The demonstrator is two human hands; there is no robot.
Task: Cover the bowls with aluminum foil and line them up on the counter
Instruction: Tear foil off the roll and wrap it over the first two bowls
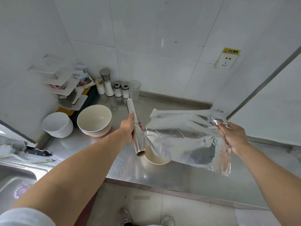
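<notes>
early stage, nothing covered that i could see. left hand [128, 126] was wrapped round the foil roll [135, 126], held up over the counter [171, 175]. right hand [234, 136] pinched the far corner of the foil sheet [184, 141], pulled out wide and apparently attached at the roll, so not torn off yet by my read. one cream bowl [156, 158] sat on the counter right under the sheet, mostly hidden, no foil on it. stack of coloured bowls [95, 121] and stack of white bowls [57, 124] stood near the back left corner, all bare. left to do: tear the sheet, crimp it over that bowl, repeat for the stacks, then line them up
</notes>
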